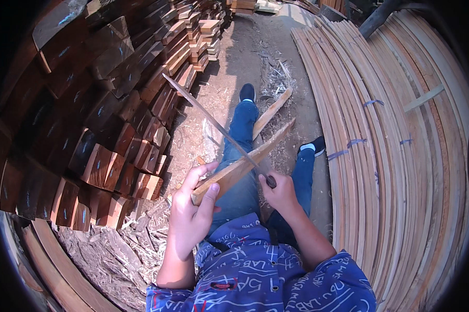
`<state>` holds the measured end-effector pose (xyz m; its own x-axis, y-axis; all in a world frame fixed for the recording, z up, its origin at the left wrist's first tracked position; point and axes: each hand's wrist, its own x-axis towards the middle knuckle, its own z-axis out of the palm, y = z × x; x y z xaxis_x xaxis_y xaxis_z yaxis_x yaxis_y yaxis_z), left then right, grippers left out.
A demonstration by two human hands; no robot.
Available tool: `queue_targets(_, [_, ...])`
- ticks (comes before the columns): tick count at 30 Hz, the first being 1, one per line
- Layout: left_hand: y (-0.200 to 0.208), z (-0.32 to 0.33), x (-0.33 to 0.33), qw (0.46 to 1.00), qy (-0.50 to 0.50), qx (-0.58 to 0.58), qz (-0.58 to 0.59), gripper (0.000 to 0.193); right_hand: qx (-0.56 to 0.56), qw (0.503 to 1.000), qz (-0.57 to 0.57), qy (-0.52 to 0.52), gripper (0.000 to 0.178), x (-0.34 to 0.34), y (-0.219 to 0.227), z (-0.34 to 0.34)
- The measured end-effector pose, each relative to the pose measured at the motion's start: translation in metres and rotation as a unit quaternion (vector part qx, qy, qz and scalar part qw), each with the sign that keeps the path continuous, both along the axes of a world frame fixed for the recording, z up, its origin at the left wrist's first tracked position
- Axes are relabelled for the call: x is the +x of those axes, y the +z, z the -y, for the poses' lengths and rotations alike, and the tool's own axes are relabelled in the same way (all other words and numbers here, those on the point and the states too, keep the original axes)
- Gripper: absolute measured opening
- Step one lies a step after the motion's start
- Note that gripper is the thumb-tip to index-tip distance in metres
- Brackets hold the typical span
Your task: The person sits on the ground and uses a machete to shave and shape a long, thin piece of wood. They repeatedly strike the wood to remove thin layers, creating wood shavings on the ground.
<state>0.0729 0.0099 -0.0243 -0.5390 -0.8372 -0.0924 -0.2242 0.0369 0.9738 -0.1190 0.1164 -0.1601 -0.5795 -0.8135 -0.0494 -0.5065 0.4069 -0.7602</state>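
My left hand [190, 208] grips the near end of a short wooden plank [245, 162], thumb on one side and fingers on the other. The plank slants up and away to the right, above my legs. My right hand [280, 195] is closed round the dark handle of a long, narrow-bladed tool [213, 124]. Its blade crosses the plank and points to the far left; whether it touches the wood I cannot tell, nor whether its edge has teeth. Beyond the plank, another wooden piece [274, 110] lies by my outstretched leg.
Stacked timber blocks [107, 166] rise on the left, several with blue marks. Long boards [369, 156] run along the right, with a short stick [424, 99] across them. Wood shavings [278, 80] and bark scraps [109, 249] litter the ground.
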Motion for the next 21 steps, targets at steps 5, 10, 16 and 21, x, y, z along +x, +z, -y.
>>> queue_targets(5, [0.013,0.0,-0.012,1.0,0.006,-0.003,0.01,0.03,0.049,0.994,-0.041,-0.093,0.027,-0.04,-0.072,-0.025])
queue_targets(10, [0.023,0.002,-0.023,0.999,0.015,-0.024,0.028,0.026,0.018,0.994,0.001,-0.107,0.031,-0.036,-0.079,-0.032])
queue_targets(16, [0.038,-0.007,-0.045,0.969,-0.16,-0.176,0.069,0.027,-0.054,0.994,0.03,-0.093,0.024,-0.037,-0.02,-0.028])
queue_targets(21, [0.064,-0.023,-0.063,0.961,-0.165,-0.186,0.118,0.021,0.058,0.985,0.011,-0.164,0.023,-0.078,-0.064,-0.052])
